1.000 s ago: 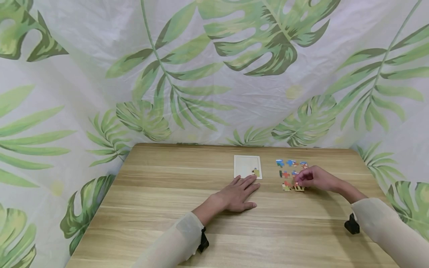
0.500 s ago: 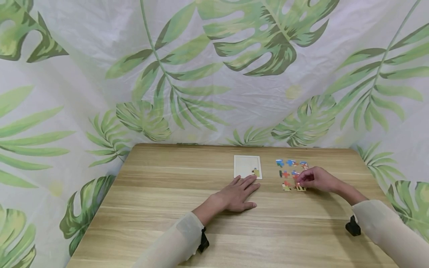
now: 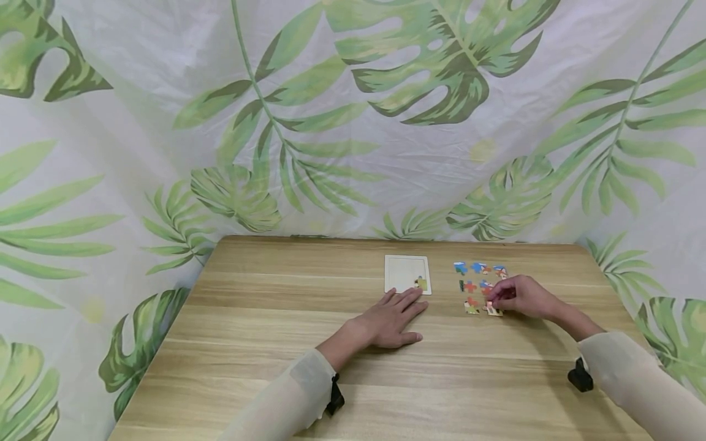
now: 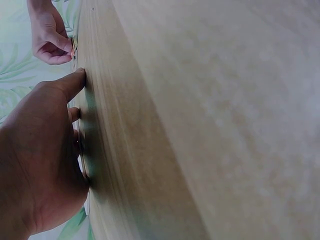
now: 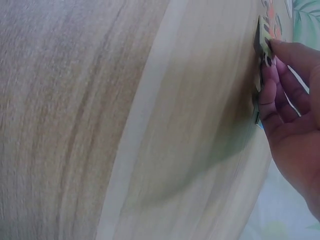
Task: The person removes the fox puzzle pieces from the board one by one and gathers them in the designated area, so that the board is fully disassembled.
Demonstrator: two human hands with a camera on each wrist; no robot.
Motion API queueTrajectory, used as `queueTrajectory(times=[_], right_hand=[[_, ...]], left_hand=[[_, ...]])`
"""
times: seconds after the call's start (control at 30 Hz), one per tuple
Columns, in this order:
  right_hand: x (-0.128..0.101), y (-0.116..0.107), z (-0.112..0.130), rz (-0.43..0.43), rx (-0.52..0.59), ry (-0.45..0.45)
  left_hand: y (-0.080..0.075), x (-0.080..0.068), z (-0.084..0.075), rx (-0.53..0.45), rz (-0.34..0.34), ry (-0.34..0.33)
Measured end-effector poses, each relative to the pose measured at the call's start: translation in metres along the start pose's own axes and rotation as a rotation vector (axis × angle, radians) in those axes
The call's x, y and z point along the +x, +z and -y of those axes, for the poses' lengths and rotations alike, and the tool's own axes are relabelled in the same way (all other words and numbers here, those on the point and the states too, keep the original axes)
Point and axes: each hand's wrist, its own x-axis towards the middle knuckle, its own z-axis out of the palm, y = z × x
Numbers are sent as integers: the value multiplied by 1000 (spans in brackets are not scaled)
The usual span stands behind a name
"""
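A white puzzle board point(image 3: 405, 272) lies flat on the wooden table point(image 3: 265, 343), with one piece point(image 3: 421, 283) set in its near right corner. My left hand point(image 3: 394, 318) rests flat on the table just in front of the board, fingers straight; the left wrist view shows that hand point(image 4: 45, 150) pressed to the wood. To the right lie several loose coloured pieces point(image 3: 478, 268). My right hand point(image 3: 515, 296) curls over the nearest one, pinching a puzzle piece point(image 3: 493, 309) at its fingertips. In the right wrist view the piece point(image 5: 261, 37) stands tilted up against the fingers point(image 5: 280, 85).
A leaf-printed cloth point(image 3: 353, 122) hangs behind and around the table. The table's far edge runs just behind the board and the loose pieces. Bare wood stretches to the left and toward me.
My right hand has shifted very slightly toward me over the nearest piece. The left hand and the board have not moved.
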Motion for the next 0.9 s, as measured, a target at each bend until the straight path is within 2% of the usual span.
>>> queueTrajectory(times=[0.43,0.67,0.9], right_hand=[[4,-6,4,-16,-60,3],[19,-9,18,-48,-98,-24],[39,-3,29,-33,-103,-72]], left_hand=[[0,1,0,13,-7,3],[0,1,1,17,-3,2],[2,1,1,6,-2,4]])
